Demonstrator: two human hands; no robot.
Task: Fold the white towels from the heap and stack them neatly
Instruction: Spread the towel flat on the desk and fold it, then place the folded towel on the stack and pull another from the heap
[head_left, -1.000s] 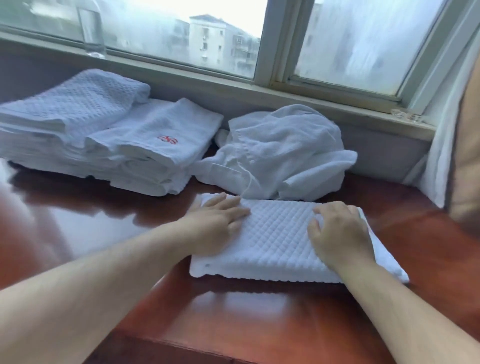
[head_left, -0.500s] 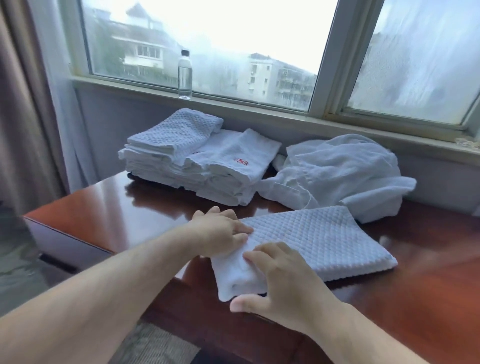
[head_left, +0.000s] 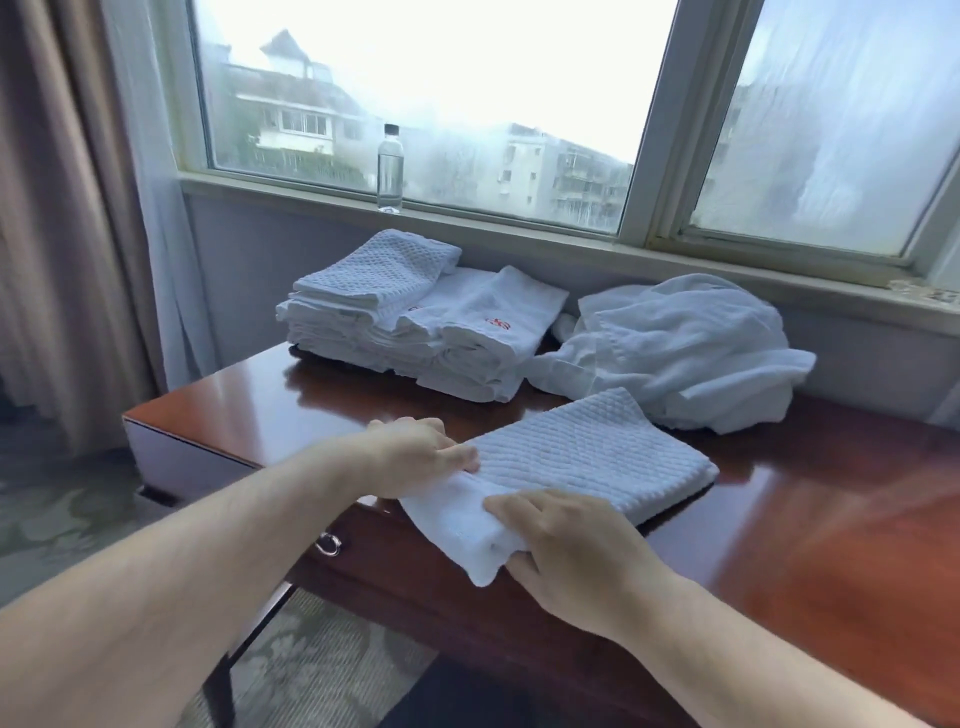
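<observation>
A folded white waffle-weave towel (head_left: 582, 457) lies on the wooden desk (head_left: 831, 545), its near end lifted over the front edge. My right hand (head_left: 566, 551) grips that near end, fingers on top and thumb underneath. My left hand (head_left: 415, 457) holds the towel's left corner, fingers curled on it. A stack of folded white towels (head_left: 410, 322) sits at the back left of the desk. The heap of unfolded white towels (head_left: 675, 353) lies at the back right, just behind the folded towel.
A clear water bottle (head_left: 390, 169) stands on the window sill behind the stack. Curtains (head_left: 78, 218) hang at the left. The desk's left edge and a drawer handle (head_left: 328, 544) show below my left forearm. Patterned carpet lies under the desk.
Both hands left the top of the flat towel and took hold of its left end. That end has been pulled up and toward me. The view swung left.
</observation>
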